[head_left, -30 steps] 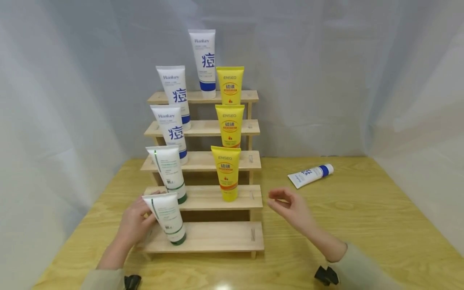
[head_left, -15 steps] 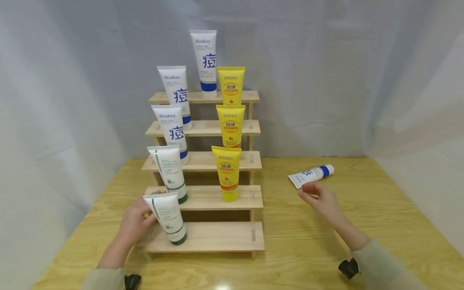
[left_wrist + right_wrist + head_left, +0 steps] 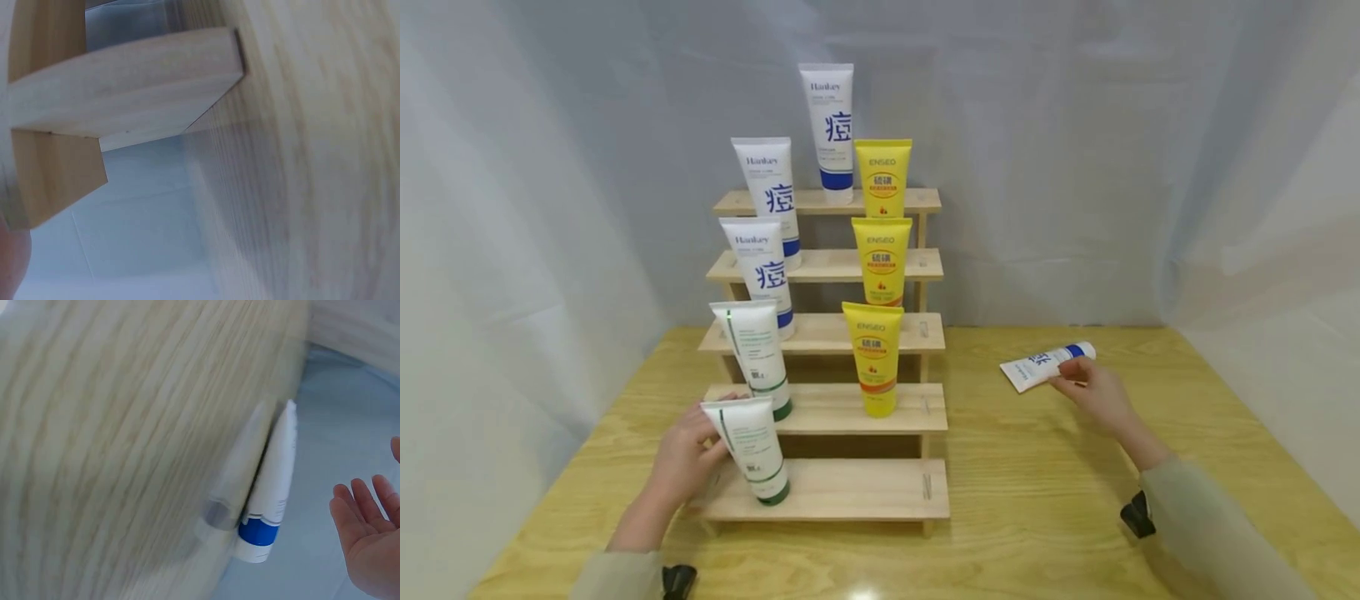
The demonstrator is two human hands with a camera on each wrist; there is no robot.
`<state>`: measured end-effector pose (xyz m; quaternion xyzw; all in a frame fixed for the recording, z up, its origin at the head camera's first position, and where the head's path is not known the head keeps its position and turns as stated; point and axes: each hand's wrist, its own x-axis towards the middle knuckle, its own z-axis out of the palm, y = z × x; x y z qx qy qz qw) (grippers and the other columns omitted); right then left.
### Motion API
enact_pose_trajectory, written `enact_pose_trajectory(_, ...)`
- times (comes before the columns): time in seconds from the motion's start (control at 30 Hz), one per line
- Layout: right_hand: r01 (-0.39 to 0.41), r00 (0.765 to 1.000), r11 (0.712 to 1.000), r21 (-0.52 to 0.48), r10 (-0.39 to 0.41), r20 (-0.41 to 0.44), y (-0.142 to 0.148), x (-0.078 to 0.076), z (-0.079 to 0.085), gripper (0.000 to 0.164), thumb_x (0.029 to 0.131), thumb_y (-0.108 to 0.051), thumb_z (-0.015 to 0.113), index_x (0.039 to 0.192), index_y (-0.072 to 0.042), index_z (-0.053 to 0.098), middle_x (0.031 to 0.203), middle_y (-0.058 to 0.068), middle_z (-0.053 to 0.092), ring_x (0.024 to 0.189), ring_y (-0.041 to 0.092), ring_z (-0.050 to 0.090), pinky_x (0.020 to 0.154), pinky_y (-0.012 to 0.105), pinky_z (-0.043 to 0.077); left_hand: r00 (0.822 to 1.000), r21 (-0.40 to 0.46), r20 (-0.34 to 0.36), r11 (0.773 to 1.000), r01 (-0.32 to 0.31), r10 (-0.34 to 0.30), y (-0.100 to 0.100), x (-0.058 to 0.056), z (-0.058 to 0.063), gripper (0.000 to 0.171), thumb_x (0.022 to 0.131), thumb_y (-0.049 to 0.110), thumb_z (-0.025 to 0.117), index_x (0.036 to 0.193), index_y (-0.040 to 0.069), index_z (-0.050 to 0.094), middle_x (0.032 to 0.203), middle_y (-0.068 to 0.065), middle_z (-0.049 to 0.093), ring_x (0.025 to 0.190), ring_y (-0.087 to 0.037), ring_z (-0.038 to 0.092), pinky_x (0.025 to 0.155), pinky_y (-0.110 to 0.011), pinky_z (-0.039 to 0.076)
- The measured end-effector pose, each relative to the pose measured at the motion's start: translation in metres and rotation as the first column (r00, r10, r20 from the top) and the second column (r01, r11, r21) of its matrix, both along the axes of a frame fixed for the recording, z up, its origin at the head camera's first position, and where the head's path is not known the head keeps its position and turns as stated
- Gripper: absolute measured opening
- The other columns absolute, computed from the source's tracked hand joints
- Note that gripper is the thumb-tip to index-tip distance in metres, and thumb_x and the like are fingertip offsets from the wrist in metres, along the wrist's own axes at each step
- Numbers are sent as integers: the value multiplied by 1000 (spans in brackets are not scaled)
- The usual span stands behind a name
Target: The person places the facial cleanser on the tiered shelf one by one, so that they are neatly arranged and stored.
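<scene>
A white tube with a blue band [image 3: 1030,370] lies on the table, right of a stepped wooden display rack [image 3: 865,492]. My right hand [image 3: 1101,400] is at this tube, its fingers overlapping the near side in the head view. In the right wrist view the right hand [image 3: 372,544] has loosely extended fingers, with a gap between them and the tube [image 3: 269,481]. My left hand [image 3: 685,454] grips the rack's left end near the lowest two steps, its fingers partly hidden behind a white-and-green tube [image 3: 752,450]. A fingertip [image 3: 12,262] shows against the wood in the left wrist view.
Three white-and-blue tubes [image 3: 760,258] stand on the rack's upper steps, with three yellow tubes [image 3: 874,358] down its right side. Another white-and-green tube [image 3: 756,350] stands one step above the lowest. A pale curtain [image 3: 1045,167] hangs behind the wooden table [image 3: 1015,500].
My right hand has moved right and slightly away from me, from beside the rack to the lying tube. The left hand stays at the rack, and the view has shifted slightly.
</scene>
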<state>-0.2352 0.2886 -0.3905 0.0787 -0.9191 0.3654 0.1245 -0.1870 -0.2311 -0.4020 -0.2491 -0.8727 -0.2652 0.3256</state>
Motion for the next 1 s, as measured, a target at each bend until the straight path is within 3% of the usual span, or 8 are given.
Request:
enact_pose_trajectory(0.27, -55, 998, 993, 104, 57, -23, 9, -32, -10, 33, 85, -17, 61, 99, 12, 54, 94, 27, 57, 89, 40, 54, 78, 48, 46, 1000, -18, 14, 1000, -12, 13, 0, 2, 1, 26, 64, 1, 74, 89, 4, 67, 104, -13, 62, 100, -31, 55, 103, -29, 27)
enact_pose_trajectory(0.47, -86, 996, 988, 128, 89, -18, 16, -56, -16, 33, 84, -12, 60, 101, 15, 52, 99, 31, 55, 94, 44, 51, 82, 51, 44, 1000, -17, 2, 1000, 7, -7, 0, 3, 0, 23, 63, 1, 73, 85, 3, 68, 104, -14, 63, 99, -31, 55, 104, -21, 22)
enact_pose_trajectory(0.67, -111, 993, 978, 177, 116, -20, 24, -72, -19, 36, 83, -12, 61, 106, 14, 51, 104, 32, 54, 96, 44, 49, 82, 53, 41, 999, -33, 49, 999, -7, 8, 2, 5, 4, 28, 66, 4, 73, 93, 3, 66, 106, -12, 62, 102, -31, 54, 105, -26, 22)
enact_pose_trajectory(0.83, -146, 989, 953, 265, 150, 5, 28, -79, -19, 37, 80, -8, 63, 106, 16, 51, 104, 33, 53, 98, 46, 48, 85, 55, 38, 997, -34, 66, 999, -28, 30, 3, 6, 5, 27, 67, 2, 73, 93, 2, 66, 107, -14, 61, 102, -30, 54, 105, -27, 22)
enact_pose_trajectory(1.0, -179, 984, 899, 400, 152, 97, 26, -84, -16, 40, 81, -10, 63, 108, 17, 50, 107, 33, 52, 101, 47, 47, 86, 55, 38, 998, -32, 55, 999, -36, 38, 3, 8, 6, 28, 67, 2, 73, 94, 2, 66, 106, -14, 62, 102, -31, 55, 105, -28, 23)
